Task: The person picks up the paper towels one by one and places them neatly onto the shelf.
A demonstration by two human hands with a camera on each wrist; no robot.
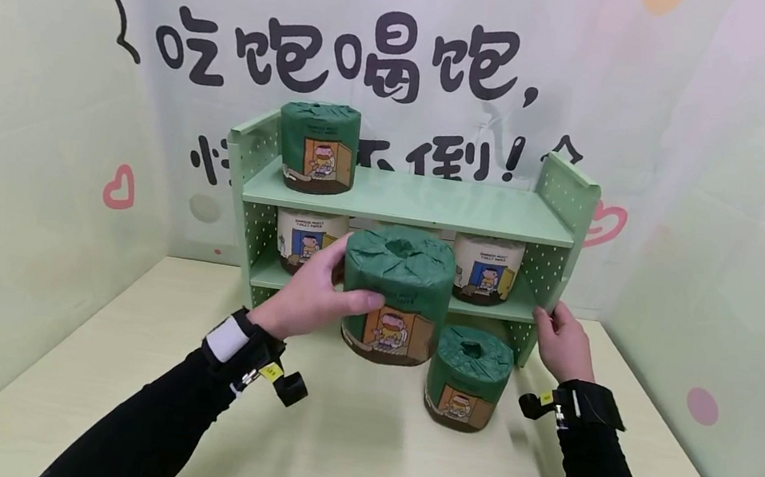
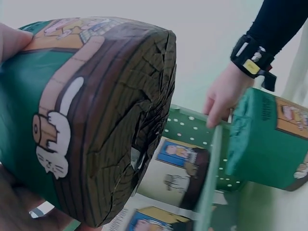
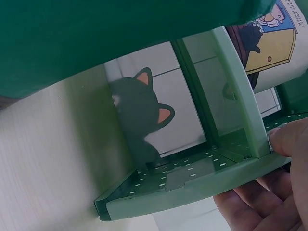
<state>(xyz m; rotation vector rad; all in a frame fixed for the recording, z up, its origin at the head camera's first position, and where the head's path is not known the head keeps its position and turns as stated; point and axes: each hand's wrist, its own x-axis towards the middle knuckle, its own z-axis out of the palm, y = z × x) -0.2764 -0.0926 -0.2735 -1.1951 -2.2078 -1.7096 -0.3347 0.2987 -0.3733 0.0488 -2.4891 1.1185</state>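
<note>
My left hand [image 1: 317, 294] grips a green-wrapped toilet paper roll [image 1: 399, 329] round its side, held up in front of the shelf with its top hole facing the head camera. In the left wrist view the roll's brown underside [image 2: 130, 125] shows, with a white cat printed near it. At the shelf's right side panel [image 1: 559, 246], my right hand [image 1: 564, 343] pinches the edge between thumb and fingers. Just left of that hand, a second green roll [image 1: 469, 379] stands on the table before the shelf.
The light green shelf [image 1: 402, 197] has perforated side panels. One green roll [image 1: 317, 153] stands at the left of its upper board. White-wrapped rolls [image 1: 487, 272] line the middle level, partly hidden by the held roll. A printed cloth backdrop [image 1: 722, 194] rises behind the table [image 1: 79, 392].
</note>
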